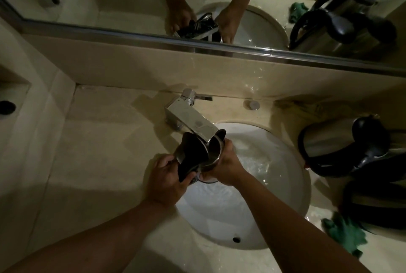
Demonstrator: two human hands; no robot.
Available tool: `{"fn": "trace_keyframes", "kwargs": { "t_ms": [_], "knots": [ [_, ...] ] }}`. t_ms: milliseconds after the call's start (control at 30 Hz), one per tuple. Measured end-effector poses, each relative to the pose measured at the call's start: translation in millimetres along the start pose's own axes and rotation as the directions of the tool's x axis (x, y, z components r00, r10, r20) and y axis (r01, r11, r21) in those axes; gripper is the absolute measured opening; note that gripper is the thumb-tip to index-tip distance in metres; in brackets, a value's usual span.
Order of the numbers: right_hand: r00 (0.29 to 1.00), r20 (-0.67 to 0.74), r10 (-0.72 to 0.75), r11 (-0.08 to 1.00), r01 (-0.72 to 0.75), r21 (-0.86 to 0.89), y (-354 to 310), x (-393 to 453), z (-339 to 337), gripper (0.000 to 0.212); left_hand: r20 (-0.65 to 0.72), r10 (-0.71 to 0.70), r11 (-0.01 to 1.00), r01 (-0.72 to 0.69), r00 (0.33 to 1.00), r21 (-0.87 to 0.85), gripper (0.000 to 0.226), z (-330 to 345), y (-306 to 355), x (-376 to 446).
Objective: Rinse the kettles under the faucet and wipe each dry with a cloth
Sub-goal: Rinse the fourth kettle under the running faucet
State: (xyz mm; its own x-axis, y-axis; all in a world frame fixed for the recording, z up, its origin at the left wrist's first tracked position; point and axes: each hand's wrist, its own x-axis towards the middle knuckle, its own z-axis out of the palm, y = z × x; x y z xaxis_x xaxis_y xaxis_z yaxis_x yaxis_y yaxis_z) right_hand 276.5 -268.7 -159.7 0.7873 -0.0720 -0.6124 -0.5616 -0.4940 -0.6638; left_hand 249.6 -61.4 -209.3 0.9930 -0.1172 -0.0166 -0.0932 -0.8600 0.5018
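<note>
The scene is seen from a single wide-angle camera worn on the head, pointed forward and steeply down over a washbasin (285, 184) set in a beige counter (98, 162). Both forearms are seen reaching in from the bottom edge, so the view is taken from close above — the basin fills the middle of the frame. The wall mirror (109, 2) is caught along the top edge, and the straight lines of its frame are bent by the lens. No second view is given, though part of the counter is repeated as a reflection.
</note>
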Motion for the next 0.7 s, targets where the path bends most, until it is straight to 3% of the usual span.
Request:
{"fn": "trace_keyframes", "kwargs": {
  "t_ms": [533, 700],
  "knots": [
    [1.0, 0.002, -0.008, 0.999, 0.008, -0.048, -5.7, -3.1, -2.8, 0.132, -0.084, 0.059, 0.998, -0.06, 0.995, -0.015, 0.052, -6.3, 9.2, 2.8],
    [1.0, -0.009, -0.001, 0.999, 0.001, -0.042, -8.1, -4.2, -3.0, 0.134, -0.054, 0.041, 0.999, -0.042, 0.998, -0.027, 0.051, -7.6, 7.8, 2.7]
  ]
}}
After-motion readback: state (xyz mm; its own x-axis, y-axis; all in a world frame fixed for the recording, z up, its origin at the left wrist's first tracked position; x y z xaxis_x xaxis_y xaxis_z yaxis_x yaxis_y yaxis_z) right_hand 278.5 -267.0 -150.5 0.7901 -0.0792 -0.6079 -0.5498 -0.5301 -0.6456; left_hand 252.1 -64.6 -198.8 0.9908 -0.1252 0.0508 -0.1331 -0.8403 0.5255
